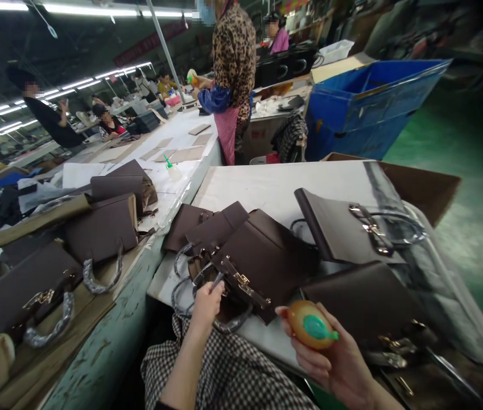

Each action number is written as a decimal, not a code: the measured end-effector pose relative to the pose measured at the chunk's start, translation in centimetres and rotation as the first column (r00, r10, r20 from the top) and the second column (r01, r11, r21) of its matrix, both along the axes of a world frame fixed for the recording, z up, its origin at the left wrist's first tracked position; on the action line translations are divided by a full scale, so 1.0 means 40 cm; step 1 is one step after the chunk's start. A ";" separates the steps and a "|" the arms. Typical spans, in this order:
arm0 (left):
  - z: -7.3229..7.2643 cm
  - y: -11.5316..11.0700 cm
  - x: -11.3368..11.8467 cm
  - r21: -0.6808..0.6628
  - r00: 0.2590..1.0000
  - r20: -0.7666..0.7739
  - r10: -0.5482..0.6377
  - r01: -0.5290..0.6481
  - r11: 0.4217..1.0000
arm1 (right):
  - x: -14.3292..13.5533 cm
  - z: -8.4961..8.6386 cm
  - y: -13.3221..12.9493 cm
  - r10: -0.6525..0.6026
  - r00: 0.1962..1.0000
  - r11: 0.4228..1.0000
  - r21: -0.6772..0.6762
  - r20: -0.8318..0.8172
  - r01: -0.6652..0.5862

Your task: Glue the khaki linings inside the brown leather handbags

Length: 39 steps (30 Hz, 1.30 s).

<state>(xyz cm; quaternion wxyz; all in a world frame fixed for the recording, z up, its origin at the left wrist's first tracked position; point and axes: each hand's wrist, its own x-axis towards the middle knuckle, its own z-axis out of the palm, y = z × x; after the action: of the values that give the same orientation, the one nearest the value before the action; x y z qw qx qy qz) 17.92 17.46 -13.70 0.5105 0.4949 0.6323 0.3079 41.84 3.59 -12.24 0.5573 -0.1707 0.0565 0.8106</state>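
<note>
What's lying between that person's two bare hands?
In the head view, between the left hand and the right hand: the near edge of a dark brown, flat-sided bag with a gold-coloured metal clasp, and white tabletop.

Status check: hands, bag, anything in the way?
Left hand: pinching slim dark piece by middle bag. Right hand: gripping bottle. Other bags crowd both sides.

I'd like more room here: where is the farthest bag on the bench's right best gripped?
Probably by its looped handle, coming from the right: the loop juts out that way, beyond the metal clasp, while the bag lies with its broad panel up.
</note>
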 end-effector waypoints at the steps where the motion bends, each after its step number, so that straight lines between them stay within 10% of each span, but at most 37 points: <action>1: 0.019 0.006 0.010 -0.038 0.992 0.124 0.022 -0.018 0.999 | -0.003 0.006 0.000 0.003 1.000 1.000 0.011 -0.008 -0.003; 8: 0.371 -0.048 0.099 -0.056 0.651 0.755 0.083 -0.062 0.997 | -0.018 0.107 -0.007 0.057 0.998 0.993 0.109 -0.024 -0.054; 11: 0.524 -0.131 0.106 -0.060 0.215 0.975 0.061 -0.011 0.998 | -0.045 0.180 -0.006 0.130 0.991 0.969 0.215 -0.043 -0.118; 13: 0.592 -0.187 0.088 -0.020 0.073 0.997 0.016 0.053 0.998 | -0.076 0.235 -0.001 0.141 0.987 0.945 0.308 -0.079 -0.111; 18: 0.684 -0.302 -0.026 0.144 0.306 0.944 -0.127 -0.035 0.989 | -0.201 0.377 0.002 0.218 0.958 0.877 0.469 -0.187 -0.108; 23: 0.750 -0.420 -0.154 0.150 0.503 0.862 0.068 -0.381 0.912 | -0.385 0.492 -0.033 0.355 0.890 0.848 0.500 -0.286 -0.178; 28: 0.712 -0.508 -0.285 0.029 0.413 0.867 0.277 -0.598 0.801 | -0.535 0.518 -0.070 0.431 0.825 0.880 0.374 -0.366 -0.294; 32: 0.558 -0.576 -0.405 0.174 0.698 0.683 0.216 -0.442 0.880 | -0.591 0.480 -0.079 0.418 0.839 0.907 0.214 -0.349 -0.362; 35: 0.421 -0.618 -0.445 0.294 0.959 0.263 0.108 -0.186 0.937 | -0.616 0.459 -0.083 0.413 0.835 0.909 0.113 -0.363 -0.401; 39: 0.303 -0.615 -0.415 0.321 0.972 0.189 0.140 -0.196 0.927 | -0.651 0.452 -0.094 0.451 0.816 0.889 0.107 -0.360 -0.444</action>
<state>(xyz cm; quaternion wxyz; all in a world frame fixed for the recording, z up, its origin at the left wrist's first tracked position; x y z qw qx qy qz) 1.33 -7.12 -1.59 0.4396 0.4922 0.5664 0.4936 15.80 -0.18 5.86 0.3314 -0.0158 0.1130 0.9366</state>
